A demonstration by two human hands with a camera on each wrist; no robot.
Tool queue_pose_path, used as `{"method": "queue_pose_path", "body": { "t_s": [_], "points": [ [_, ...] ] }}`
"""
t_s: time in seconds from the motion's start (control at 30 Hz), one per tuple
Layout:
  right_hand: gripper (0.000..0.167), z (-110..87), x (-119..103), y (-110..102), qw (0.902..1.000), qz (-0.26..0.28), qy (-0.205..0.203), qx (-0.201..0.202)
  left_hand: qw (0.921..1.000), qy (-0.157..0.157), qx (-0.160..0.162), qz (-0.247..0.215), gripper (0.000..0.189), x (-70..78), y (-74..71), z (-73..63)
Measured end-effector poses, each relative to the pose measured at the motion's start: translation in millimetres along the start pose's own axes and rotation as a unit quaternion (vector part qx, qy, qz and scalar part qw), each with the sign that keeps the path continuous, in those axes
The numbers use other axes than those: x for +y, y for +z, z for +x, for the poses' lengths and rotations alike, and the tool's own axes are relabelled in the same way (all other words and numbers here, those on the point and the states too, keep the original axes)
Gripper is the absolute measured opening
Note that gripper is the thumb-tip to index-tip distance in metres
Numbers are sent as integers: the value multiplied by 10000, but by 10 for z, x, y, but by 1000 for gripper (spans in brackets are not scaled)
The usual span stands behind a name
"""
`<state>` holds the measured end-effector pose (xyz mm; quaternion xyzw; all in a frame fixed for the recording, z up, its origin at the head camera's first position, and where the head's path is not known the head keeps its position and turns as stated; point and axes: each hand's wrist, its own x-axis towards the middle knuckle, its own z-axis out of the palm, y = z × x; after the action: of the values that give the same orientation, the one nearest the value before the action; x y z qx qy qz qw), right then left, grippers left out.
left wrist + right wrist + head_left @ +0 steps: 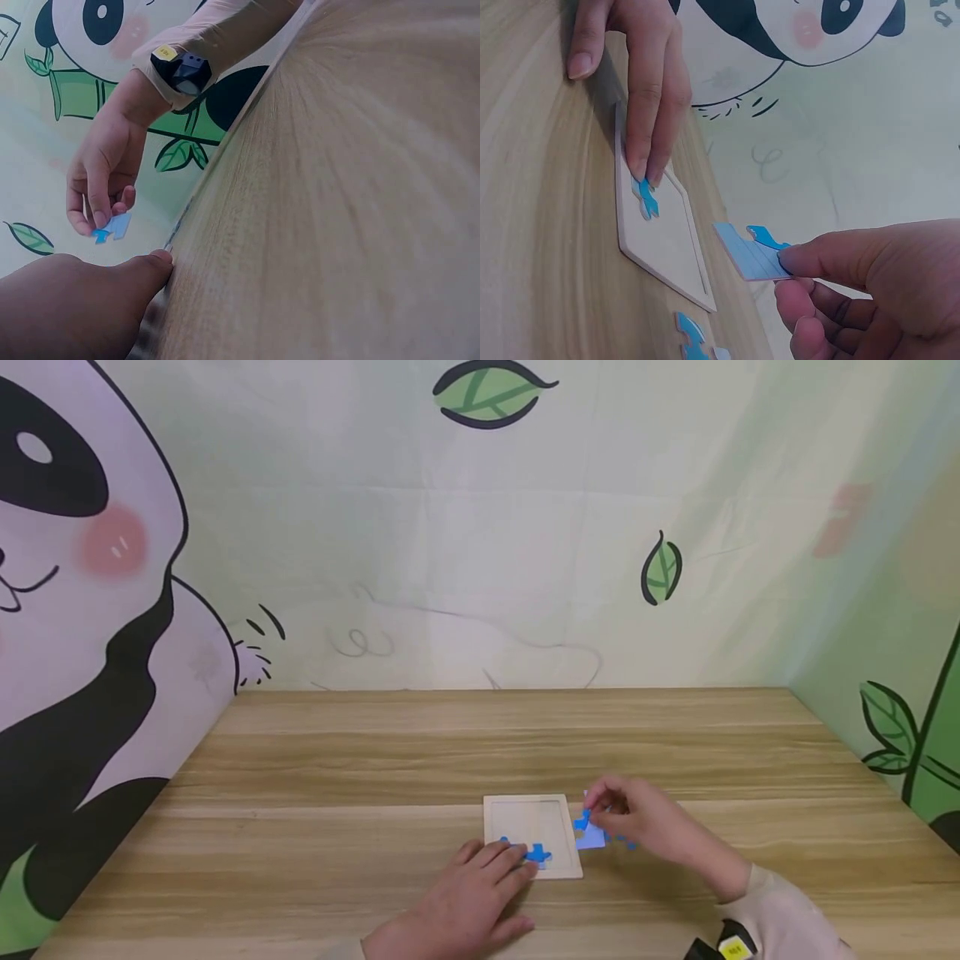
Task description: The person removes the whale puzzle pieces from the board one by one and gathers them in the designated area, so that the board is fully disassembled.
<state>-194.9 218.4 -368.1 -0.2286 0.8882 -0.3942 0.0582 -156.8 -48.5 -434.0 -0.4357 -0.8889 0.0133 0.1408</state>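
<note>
A shallow wooden puzzle tray [525,814] lies on the table, with a blue jigsaw piece [537,853] near its front edge. My left hand [480,893] reaches over that front edge. In the right wrist view its outstretched fingers [643,127] touch the piece in the tray, covering part of it. At the tray's right side, my right hand [641,822] pinches a pale blue jigsaw piece [742,251] between thumb and fingers, above the table. The held piece has one straight edge and a darker blue patch.
Several loose blue puzzle pieces [692,337] lie on the table right of the tray, partly under the right hand. The wood-grain table [337,777] meets a printed wall sheet [480,568] at the back. A panda drawing [75,652] covers the left side.
</note>
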Motion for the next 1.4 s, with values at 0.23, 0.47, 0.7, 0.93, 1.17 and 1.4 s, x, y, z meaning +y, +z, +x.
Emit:
{"method": "queue_pose_path", "body": {
  "t_s": [0.23, 0.47, 0.7, 0.93, 1.17, 1.4],
  "points": [
    [8, -102, 76, -116, 9999, 37, 126, 30, 9998, -98, -171, -58, 54, 12, -22, -3],
    [9, -225, 171, -183, 9999, 124, 92, 69, 9991, -188, -358, -119, 55, 23, -32, 5],
    [12, -370, 300, -249, 9996, 65, 262, 67, 9994, -164, -292, 0, 55, 19, -20, 2],
    [11, -461, 420, -300, 9994, -102, 323, 88, 9995, -148, -272, 30, 54, 15, -17, -4],
    [9, -532, 532, -340, 9995, -47, 298, 19, 9993, -172, -325, 4, 54, 20, -21, -2],
    [12, -574, 592, -342, 9987, -33, 505, 3, 9996, -166, -240, 24, 53, 21, -23, -8]
  ]
}}
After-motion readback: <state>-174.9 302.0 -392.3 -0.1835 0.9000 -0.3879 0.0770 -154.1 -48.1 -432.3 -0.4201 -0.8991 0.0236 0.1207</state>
